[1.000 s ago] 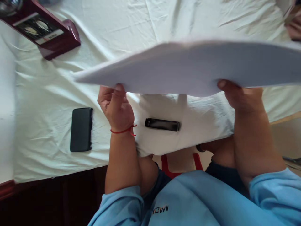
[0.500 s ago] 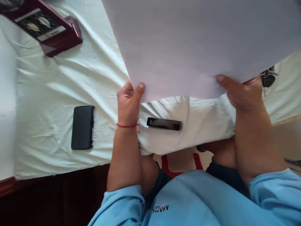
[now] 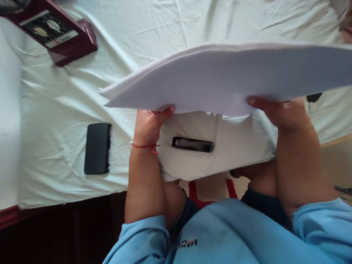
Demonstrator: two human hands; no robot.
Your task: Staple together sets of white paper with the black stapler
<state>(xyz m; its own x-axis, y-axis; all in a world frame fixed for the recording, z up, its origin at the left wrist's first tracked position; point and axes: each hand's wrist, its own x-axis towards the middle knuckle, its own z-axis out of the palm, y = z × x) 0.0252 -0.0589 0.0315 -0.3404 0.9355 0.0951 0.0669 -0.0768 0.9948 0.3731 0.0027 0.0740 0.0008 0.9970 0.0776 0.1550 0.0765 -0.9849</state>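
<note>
A large white sheet of paper (image 3: pixel 228 77) is held up over the table, nearly flat and bowed, seen from its near edge. My left hand (image 3: pixel 150 126), with a red string at the wrist, grips the sheet's near left edge, thumb on top. My right hand (image 3: pixel 277 110) pinches the near right edge, thumb on the paper. Below the sheet, a slim black bar-shaped object (image 3: pixel 192 144) lies on the white cloth (image 3: pixel 55 110) between my forearms.
A black phone or case (image 3: pixel 97 148) lies left of my left arm. A dark red wooden plaque (image 3: pixel 52 31) sits at the far left. Dark keys (image 3: pixel 313 97) peek out under the sheet at right. The table's near edge (image 3: pixel 8 216) runs along the bottom left.
Half a second ago the sheet stood tilted up facing me; now it has swung back down to nearly flat. Both hands kept their grip on its near edge.
</note>
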